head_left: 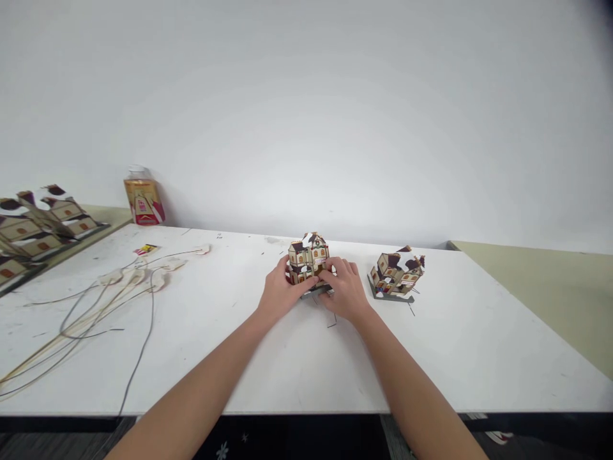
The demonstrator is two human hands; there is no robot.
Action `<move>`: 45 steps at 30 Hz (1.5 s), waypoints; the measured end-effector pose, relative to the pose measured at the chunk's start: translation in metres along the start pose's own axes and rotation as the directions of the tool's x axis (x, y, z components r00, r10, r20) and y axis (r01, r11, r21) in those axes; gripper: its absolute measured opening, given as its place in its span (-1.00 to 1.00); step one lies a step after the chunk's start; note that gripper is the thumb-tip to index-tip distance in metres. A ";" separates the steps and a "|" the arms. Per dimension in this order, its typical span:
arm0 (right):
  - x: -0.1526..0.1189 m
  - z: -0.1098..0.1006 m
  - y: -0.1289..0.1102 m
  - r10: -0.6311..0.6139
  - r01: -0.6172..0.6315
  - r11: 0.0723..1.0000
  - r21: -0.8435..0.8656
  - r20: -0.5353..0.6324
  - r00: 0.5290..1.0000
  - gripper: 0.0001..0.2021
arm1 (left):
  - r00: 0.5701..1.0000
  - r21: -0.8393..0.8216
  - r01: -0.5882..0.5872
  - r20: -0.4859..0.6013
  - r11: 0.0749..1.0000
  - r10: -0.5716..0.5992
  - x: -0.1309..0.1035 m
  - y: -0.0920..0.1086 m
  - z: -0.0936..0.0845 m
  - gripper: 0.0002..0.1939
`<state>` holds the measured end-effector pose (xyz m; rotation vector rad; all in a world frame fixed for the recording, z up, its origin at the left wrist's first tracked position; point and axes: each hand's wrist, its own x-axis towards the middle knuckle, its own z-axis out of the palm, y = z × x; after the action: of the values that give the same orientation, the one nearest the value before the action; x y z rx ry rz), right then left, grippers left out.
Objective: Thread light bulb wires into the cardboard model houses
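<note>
A small model house (310, 252) with cream walls, arched windows and a snow-patched dark roof stands upright in front of me on the white table. My left hand (282, 287) is closed around its left side, the thumb along the lower front. On the other side my right hand (345, 287) grips the lower right corner, thumb and fingers near the grey base. The hands hide parts of the base and side walls. A second, similar model house (398, 273) on a grey base sits to the right, apart from my right hand.
Several more model houses (43, 223) line the far left. A bottle with a red and gold label (143, 199) stands by the wall. Grey and tan cords with pale ends (131, 278) spread over the left of the white table (201, 364), near a small yellow-red packet (145, 249).
</note>
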<state>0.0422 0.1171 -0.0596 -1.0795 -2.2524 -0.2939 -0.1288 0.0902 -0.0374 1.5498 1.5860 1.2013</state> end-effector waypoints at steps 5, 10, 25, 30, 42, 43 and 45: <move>-0.002 -0.002 0.004 0.001 0.000 1.000 0.018 -0.049 0.999 -0.64 | 0.999 -0.042 0.033 -0.016 0.999 -0.034 0.002 -0.002 0.000 -0.38; -0.003 -0.002 0.006 0.015 -0.013 0.999 0.033 -0.075 0.997 -0.61 | 0.996 -0.044 0.070 -0.050 0.997 -0.072 0.005 -0.006 -0.001 -0.34; 0.000 0.002 0.017 -0.086 0.128 0.984 0.127 -0.295 0.952 -0.85 | 0.968 -0.033 0.175 -0.179 0.984 -0.178 0.015 -0.016 -0.005 -0.37; -0.001 0.001 0.024 0.050 0.008 0.991 0.135 -0.420 0.906 -0.88 | 0.943 -0.062 0.215 -0.245 0.975 -0.224 0.018 -0.016 -0.007 -0.40; 0.003 0.002 0.025 0.762 -0.405 0.538 0.740 -0.220 0.610 -0.80 | 0.844 -0.414 0.175 -0.404 0.893 -0.353 0.034 -0.025 -0.010 -0.39; 0.005 0.003 0.024 0.803 -0.365 0.424 0.829 -0.158 0.574 -0.78 | 0.840 -0.441 0.171 -0.402 0.881 -0.365 0.035 -0.025 -0.009 -0.39; 0.008 0.003 0.022 0.855 -0.260 0.174 0.950 -0.014 0.519 -0.74 | 0.838 -0.496 0.157 -0.390 0.854 -0.381 0.035 -0.024 -0.008 -0.41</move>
<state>0.0535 0.1377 -0.0585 -0.9625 -0.9042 0.7877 -0.1509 0.1256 -0.0496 0.7241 1.5985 1.7173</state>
